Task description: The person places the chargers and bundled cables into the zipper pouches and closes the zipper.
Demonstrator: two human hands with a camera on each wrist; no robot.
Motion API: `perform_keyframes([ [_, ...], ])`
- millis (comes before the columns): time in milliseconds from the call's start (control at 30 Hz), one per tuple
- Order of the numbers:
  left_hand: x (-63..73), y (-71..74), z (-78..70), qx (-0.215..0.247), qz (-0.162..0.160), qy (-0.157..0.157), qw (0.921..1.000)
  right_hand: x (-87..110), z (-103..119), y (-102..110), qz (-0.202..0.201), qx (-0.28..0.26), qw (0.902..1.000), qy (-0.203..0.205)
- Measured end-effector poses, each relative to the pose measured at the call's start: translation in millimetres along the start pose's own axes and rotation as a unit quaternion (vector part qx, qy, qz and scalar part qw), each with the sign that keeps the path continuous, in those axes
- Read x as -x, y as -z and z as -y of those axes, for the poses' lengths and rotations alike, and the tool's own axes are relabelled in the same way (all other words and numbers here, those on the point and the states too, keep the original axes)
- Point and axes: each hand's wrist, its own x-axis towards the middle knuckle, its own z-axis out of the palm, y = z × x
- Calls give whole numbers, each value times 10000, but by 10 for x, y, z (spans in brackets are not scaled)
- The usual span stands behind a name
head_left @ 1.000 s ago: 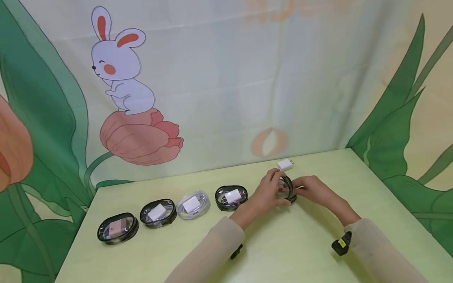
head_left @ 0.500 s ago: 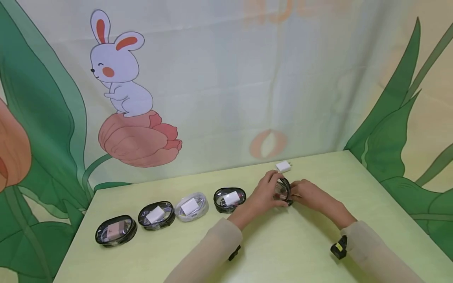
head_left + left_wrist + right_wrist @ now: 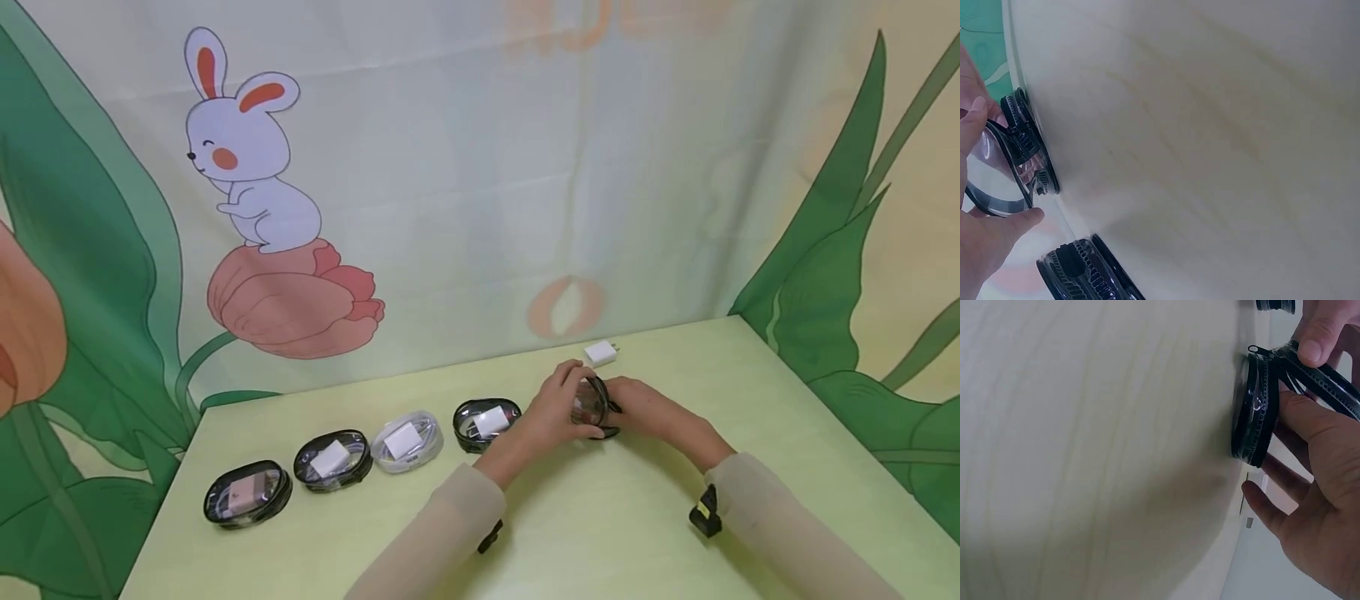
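A clear zip case with black trim [image 3: 589, 403] stands unzipped on the table. My left hand [image 3: 551, 412] grips its raised lid, with the thumb low on the rim in the left wrist view. At the case's opening is my right hand [image 3: 651, 412]; in the right wrist view [image 3: 1329, 469] one digit reaches in between lid and base. Its lower fingers stretch out beyond the base, and the tips inside are hidden. A zipper pull [image 3: 1259, 350] shows at the end of the base. Behind the hands lies a white charger plug [image 3: 601, 353].
To the left lie several oval zip cases in a row: a black-trimmed one [image 3: 487, 423] with a white plug, a clear white one [image 3: 407, 442], another black-trimmed one [image 3: 332, 460], and one with a pink plug [image 3: 247, 493]. A printed cloth [image 3: 435, 208] hangs along the table's back edge.
My right hand has moved left into the opened case, its fingers now hidden behind the lid. The left hand keeps its hold and has shifted slightly left. The plugs and other cases stay put.
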Motion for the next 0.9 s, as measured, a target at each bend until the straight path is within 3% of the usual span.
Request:
perform_keyframes([
  [333, 24, 40, 6, 2, -45, 106, 9999, -37, -88, 66, 135, -473, 9983, -323],
  [467, 55, 53, 45, -64, -113, 152, 9998, 2, -294, 168, -289, -940, 9939, -494],
  [633, 65, 85, 85, -60, 0, 214, 9998, -88, -620, 296, -784, -1322, 9837, -928],
  [733, 77, 96, 90, -13, 65, 185, 9998, -178, -745, 315, -629, -1544, 9783, -1233],
  [900, 95, 101, 92, -40, 52, 114, 9999, -355, -812, 294, -212, -1573, 9777, -1373],
])
